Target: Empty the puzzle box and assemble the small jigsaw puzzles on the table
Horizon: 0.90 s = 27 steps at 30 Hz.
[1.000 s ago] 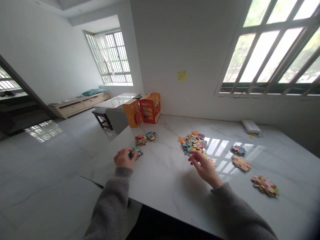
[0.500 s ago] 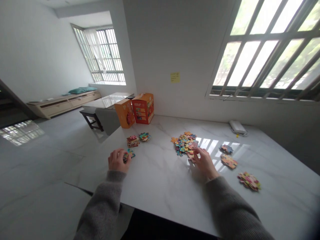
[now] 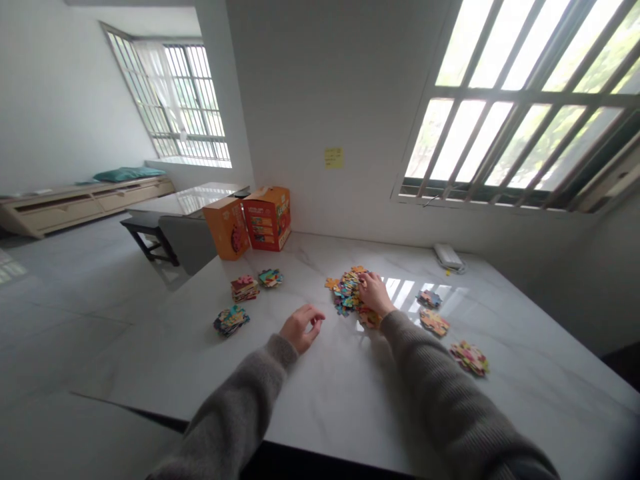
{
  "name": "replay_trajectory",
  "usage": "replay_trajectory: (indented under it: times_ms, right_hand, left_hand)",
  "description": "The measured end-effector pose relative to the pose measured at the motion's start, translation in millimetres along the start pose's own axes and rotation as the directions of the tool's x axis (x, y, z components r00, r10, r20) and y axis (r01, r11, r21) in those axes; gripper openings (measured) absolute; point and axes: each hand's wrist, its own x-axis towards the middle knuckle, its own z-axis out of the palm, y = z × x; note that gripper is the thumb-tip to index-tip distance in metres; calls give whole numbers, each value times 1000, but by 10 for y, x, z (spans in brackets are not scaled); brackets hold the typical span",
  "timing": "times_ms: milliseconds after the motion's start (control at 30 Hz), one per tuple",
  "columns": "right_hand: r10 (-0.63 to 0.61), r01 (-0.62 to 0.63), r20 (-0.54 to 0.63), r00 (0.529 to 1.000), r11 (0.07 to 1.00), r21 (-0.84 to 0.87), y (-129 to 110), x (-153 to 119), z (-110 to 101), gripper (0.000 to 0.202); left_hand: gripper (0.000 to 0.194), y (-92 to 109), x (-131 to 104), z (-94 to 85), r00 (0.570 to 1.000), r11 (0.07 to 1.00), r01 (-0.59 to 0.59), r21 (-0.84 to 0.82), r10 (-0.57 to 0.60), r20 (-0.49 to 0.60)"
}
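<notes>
A loose heap of puzzle pieces [image 3: 347, 293] lies mid-table. My right hand [image 3: 374, 292] reaches onto its right side, fingers bent down among the pieces; what they hold, if anything, is hidden. Left of the heap, my left hand [image 3: 303, 327] is over the marble table, fingers curved with a gap between thumb and forefinger, nothing visible in it. On the left are a blue-green pile [image 3: 231, 321], a stack with a pink piece on top [image 3: 245, 288] and a small green pile [image 3: 271, 278]. To the right lie a bluish pile [image 3: 429, 299], an orange pile [image 3: 435, 322] and a pink-green pile [image 3: 469, 358].
Two orange-red boxes [image 3: 226, 229] [image 3: 267, 218] stand at the table's back left. A white device with a cable [image 3: 449, 257] lies at the back right. A yellow note [image 3: 334, 158] is on the wall. The table's front edge runs below my forearms.
My left hand has left the blue-green pile and moved right towards the heap. My right hand has shifted further up onto the heap. The view has turned slightly to the right.
</notes>
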Motion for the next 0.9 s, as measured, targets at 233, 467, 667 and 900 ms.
replay_trajectory:
  times_ms: [233, 467, 667, 900]
  right_hand:
    - [-147, 156, 159, 976, 987, -42, -518, 383, 179, 34]
    - [-109, 119, 268, 957, 993, -23, -750, 447, 294, 36]
    - [-168, 126, 261, 950, 977, 171, -739, 424, 101, 18]
    - [-192, 224, -118, 974, 766, 602, -923, -229, -207, 25]
  left_hand:
    - [16, -113, -90, 30, 997, 999, 43, -23, -44, -64]
    - [17, -96, -71, 26, 997, 997, 69, -26, -70, -26]
    - [16, -50, -31, 20, 996, 992, 77, -101, -81, -35]
    - [33, -41, 57, -27, 892, 640, 376, -670, -446, 75]
